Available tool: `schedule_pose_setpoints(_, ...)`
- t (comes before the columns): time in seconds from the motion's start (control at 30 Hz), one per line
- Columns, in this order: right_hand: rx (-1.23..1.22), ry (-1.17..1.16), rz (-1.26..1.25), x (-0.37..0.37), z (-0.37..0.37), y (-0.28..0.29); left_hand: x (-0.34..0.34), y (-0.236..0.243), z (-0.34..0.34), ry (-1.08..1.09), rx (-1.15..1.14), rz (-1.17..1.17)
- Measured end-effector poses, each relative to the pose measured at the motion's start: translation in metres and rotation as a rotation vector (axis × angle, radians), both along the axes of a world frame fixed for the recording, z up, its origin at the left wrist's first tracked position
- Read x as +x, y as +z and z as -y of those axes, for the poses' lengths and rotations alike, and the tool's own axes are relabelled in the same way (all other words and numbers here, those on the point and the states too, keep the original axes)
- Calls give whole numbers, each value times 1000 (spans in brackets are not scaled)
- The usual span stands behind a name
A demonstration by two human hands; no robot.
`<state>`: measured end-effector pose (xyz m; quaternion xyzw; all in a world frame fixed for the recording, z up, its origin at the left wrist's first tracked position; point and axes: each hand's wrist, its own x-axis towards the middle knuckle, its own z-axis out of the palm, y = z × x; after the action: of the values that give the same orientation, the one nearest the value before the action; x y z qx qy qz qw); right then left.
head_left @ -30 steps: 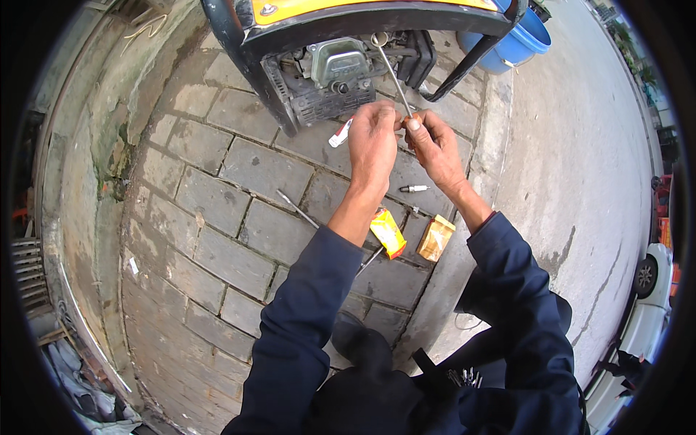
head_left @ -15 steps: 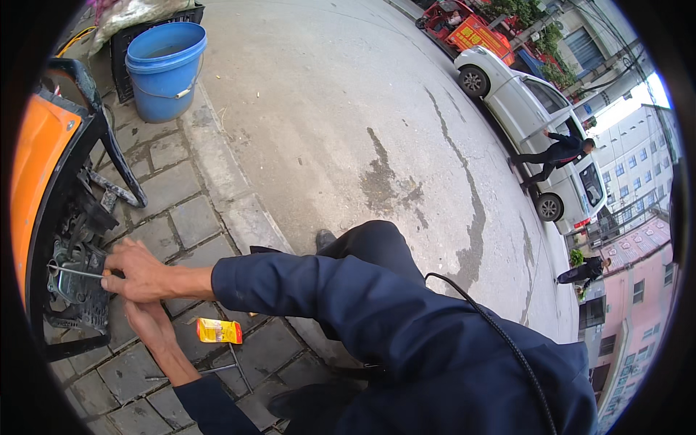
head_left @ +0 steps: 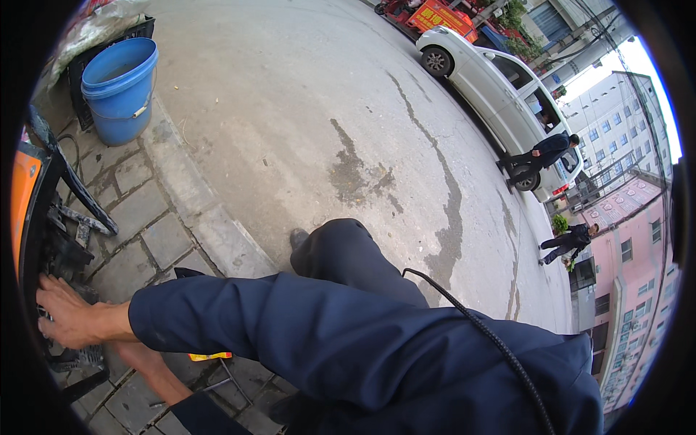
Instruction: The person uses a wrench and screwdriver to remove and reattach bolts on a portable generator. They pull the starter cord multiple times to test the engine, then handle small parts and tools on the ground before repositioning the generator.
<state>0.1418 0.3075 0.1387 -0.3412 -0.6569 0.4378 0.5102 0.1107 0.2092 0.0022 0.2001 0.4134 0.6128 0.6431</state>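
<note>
My right hand [head_left: 65, 315] is at the far left edge, its bent fingers against the dark engine [head_left: 80, 290] of an orange-and-black machine [head_left: 25, 210]; whatever they grip is hidden. My left hand [head_left: 138, 359] lies below it, mostly behind the right, so its fingers cannot be seen. Part of a yellow-and-red packet [head_left: 206, 356] shows under my right sleeve, and thin metal tools [head_left: 235, 386] lie on the paving nearby.
A blue bucket [head_left: 119, 105] stands by a black crate [head_left: 78, 90] and pale sacks [head_left: 83, 36]. A curb [head_left: 196, 199] edges the road. Across it are a white car [head_left: 500, 94], two walking people [head_left: 544, 152] [head_left: 573, 239] and a red vehicle [head_left: 442, 20]. My bent knee is at centre.
My view has swung to the right, putting machine and hands at the far left. The rod held earlier is out of sight. The person by the car has moved along it.
</note>
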Motion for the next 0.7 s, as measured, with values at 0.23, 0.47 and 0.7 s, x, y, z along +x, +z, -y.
schedule_pose_setpoints(0.23, 180, -85, -166, -4, -7, 10, -12, -31, 3, -70, 79, -4)
schedule_pose_setpoints(0.47, 240, -149, -228, -13, -9, 4, -11, -27, 5, -62, 243, -436)
schedule_pose_setpoints(0.7, 276, -198, -222, -14, -6, 7, -10, -33, -2, -33, 230, -204)
